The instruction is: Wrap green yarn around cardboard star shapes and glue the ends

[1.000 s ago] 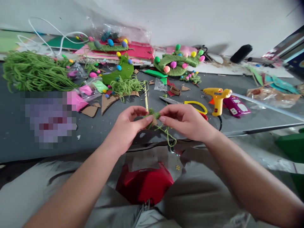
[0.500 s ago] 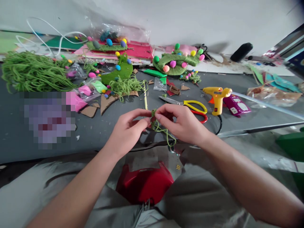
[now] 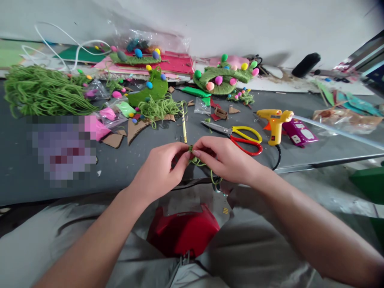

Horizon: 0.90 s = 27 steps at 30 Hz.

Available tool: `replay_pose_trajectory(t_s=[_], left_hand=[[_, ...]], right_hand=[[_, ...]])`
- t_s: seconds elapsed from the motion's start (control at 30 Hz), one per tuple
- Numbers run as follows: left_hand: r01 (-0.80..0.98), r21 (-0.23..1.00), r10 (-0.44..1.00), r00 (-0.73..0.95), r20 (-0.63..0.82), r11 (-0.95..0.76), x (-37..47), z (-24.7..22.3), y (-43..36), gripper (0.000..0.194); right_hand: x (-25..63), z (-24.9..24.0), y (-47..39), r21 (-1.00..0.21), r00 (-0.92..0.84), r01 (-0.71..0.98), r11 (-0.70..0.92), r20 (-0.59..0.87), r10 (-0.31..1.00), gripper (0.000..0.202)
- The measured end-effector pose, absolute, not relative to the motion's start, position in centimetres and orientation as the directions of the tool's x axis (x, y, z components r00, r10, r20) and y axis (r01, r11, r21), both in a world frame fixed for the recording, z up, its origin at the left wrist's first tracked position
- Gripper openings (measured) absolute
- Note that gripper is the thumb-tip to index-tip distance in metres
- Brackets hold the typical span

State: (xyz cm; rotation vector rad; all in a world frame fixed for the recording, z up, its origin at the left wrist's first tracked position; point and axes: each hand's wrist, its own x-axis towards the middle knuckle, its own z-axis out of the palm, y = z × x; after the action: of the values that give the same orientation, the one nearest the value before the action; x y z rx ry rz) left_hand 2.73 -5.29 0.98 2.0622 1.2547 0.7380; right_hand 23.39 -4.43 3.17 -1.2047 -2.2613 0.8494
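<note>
Your L hand [image 3: 165, 170] and R hand [image 3: 228, 162] are nearly closed, fingertips pinching green yarn piece [image 3: 191, 149] at table's near edge. No readable brand; purple pack [image 3: 300, 133] on right has white label, text too small. Fingers hide most of yarn; far-left patch pixelated.

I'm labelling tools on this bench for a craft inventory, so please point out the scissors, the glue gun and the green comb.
Scissors [image 3: 245, 151]: head view, on the red handle loop.
Glue gun [image 3: 275, 130]: head view, on its yellow grip.
Green comb [image 3: 195, 92]: head view, mid-body.
</note>
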Motion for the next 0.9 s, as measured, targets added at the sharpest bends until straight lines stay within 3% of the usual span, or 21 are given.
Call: replay_pose_trajectory(t_s=[0.4, 0.67, 0.9], left_hand=[[0.538, 0.793, 0.929, 0.358, 0.093, -0.287, 3.1, -0.4, -4.5, 0.022], [0.431, 0.88, 0.969, 0.222, 0.113, -0.201, 3.4, -1.4, -3.6, 0.021], [0.359, 0.921, 0.966, 0.252, 0.059, -0.149, 3.3, -1.8, -3.4, 0.024]], right_hand=[[23.1, 2.7, -3.9, -0.683, -0.521, 0.609, 0.403, 0.038, 0.853, 0.016], [23.4, 2.5, -2.6, -0.66, -0.456, 0.67, 0.34, -0.005, 0.89, 0.014], [24.0, 2.3, -2.4, -0.709, -0.454, 0.611, 0.352, 0.05, 0.89, 0.014]])
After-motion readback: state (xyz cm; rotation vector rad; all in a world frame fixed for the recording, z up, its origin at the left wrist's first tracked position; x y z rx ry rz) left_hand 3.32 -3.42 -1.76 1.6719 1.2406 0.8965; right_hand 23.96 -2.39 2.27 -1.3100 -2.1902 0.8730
